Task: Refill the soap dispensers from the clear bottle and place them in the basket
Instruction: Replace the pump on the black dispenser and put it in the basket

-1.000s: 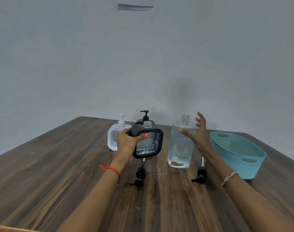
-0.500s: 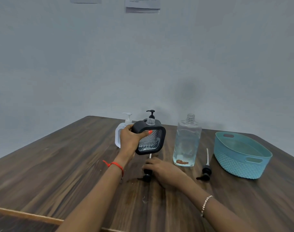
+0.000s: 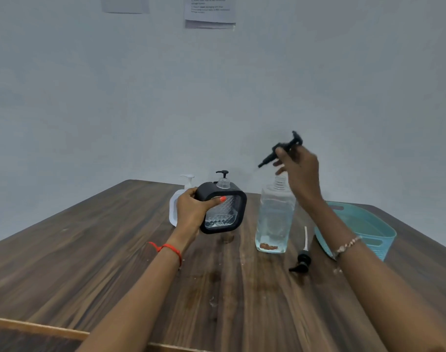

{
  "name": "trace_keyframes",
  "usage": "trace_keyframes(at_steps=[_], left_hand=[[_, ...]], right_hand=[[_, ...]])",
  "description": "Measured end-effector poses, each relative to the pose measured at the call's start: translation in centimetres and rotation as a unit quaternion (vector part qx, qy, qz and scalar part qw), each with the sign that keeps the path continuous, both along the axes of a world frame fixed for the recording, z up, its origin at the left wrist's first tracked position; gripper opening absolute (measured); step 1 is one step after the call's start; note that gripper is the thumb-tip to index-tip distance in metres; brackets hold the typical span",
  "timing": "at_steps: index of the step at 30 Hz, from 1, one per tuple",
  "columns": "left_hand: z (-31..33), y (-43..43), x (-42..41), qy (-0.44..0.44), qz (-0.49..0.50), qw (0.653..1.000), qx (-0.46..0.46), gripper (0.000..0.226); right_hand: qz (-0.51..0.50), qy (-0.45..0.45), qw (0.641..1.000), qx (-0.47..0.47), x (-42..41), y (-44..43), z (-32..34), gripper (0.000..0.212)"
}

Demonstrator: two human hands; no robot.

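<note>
My left hand (image 3: 191,212) grips a square black-framed soap dispenser (image 3: 223,208) with an open threaded neck, held just above the table. My right hand (image 3: 299,168) is raised over the clear bottle (image 3: 274,217) and holds a black pump head (image 3: 283,148) in the air. The clear bottle stands uncapped, with a little liquid and brown residue at its bottom. Behind the held dispenser stand a white dispenser (image 3: 177,201) and another black pump top (image 3: 222,173). The teal basket (image 3: 366,229) sits at the right, partly behind my right forearm.
A second black pump head with a white tube (image 3: 302,257) lies on the wooden table (image 3: 102,250) between the clear bottle and the basket. A grey wall with paper notices (image 3: 209,11) rises behind. The table's near edge runs along the bottom left.
My right hand picked the black pump head off the table in front of the held dispenser and lifted it up and right, above the clear bottle. The left hand keeps its grip.
</note>
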State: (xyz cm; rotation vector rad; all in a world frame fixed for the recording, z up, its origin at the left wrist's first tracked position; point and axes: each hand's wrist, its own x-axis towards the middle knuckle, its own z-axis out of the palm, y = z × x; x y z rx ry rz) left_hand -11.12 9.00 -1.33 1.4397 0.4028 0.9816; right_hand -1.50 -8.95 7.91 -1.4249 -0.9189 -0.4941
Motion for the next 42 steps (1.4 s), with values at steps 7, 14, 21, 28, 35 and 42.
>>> trace_keyframes(at_steps=[7, 14, 21, 28, 35, 42], left_hand=[[0.6, -1.9, -0.4, -0.015, -0.049, 0.999, -0.003, 0.047], [1.4, -2.6, -1.2, -0.037, -0.094, 0.995, -0.014, 0.039], [2.2, -3.0, -1.6, -0.063, -0.141, 0.987, -0.036, 0.039], [2.6, -3.3, -2.0, -0.062, -0.159, 0.984, -0.049, 0.031], [2.3, -3.2, -2.2, -0.037, -0.142, 0.987, -0.062, 0.042], [2.2, -3.4, -2.4, -0.035, -0.142, 0.987, -0.072, 0.037]], right_hand=[[0.008, -0.043, 0.996, -0.074, -1.6, 1.3, 4.1, 0.017], [-0.006, -0.049, 0.987, -0.15, -2.1, 1.9, 3.7, 0.021], [0.008, -0.048, 0.964, -0.262, -3.7, 2.2, 1.7, 0.021], [-0.038, 0.0, 0.983, -0.181, -4.2, 2.4, -0.4, 0.045], [0.1, 0.161, 0.975, -0.113, -4.3, 1.6, -0.6, 0.006], [0.077, 0.199, 0.975, -0.057, -3.6, 1.4, -1.1, 0.017]])
